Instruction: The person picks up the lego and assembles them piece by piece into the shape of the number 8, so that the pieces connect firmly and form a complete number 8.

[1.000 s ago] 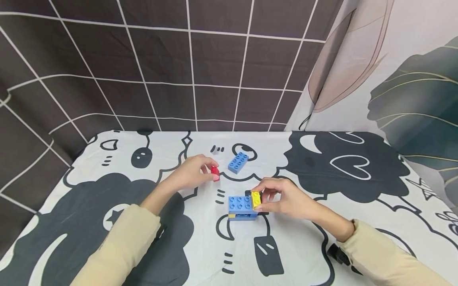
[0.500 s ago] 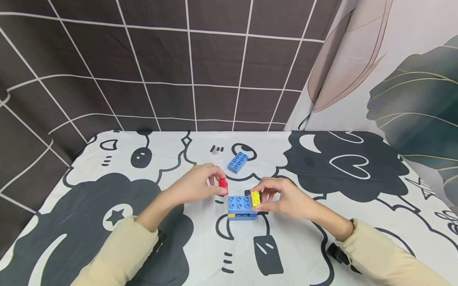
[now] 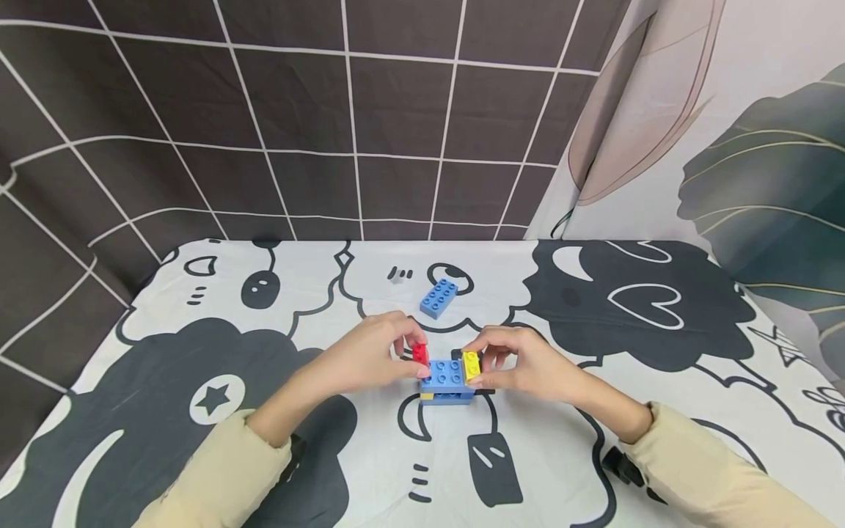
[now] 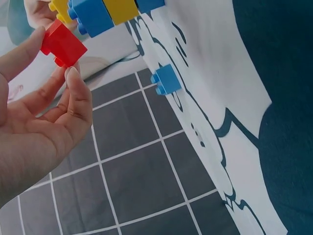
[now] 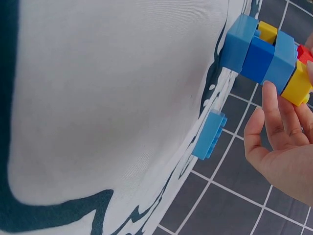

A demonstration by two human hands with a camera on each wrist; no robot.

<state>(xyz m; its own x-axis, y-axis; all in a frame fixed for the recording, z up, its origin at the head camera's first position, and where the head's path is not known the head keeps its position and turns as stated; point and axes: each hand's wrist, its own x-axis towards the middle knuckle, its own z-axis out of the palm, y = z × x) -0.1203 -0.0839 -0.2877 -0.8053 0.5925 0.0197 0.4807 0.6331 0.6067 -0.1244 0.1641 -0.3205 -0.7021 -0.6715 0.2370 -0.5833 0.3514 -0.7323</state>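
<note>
A stack of toy bricks [image 3: 444,375] stands on the patterned cloth, with a blue brick on top and blue and yellow ones beneath. My left hand [image 3: 370,352] pinches a small red brick [image 3: 419,353] between thumb and fingertips at the stack's left end. In the left wrist view that red brick [image 4: 63,44] is tilted and close to the blue top brick [image 4: 93,17]. At the right end, my right hand [image 3: 524,364] pinches a yellow brick [image 3: 472,366] that sits on the top brick. The right wrist view shows the yellow brick [image 5: 297,84] against the stack.
A loose blue brick [image 3: 439,298] lies on the cloth behind the stack. The white cloth [image 3: 554,455] carries dark cartoon prints. A dark gridded cloth [image 3: 297,110] rises at the back, and a leaf-patterned curtain [image 3: 759,169] hangs at the right.
My left hand has carried the red brick rightward and nearer to me, from beside the loose blue brick to the stack's left end. The right hand has stayed in place on the yellow brick.
</note>
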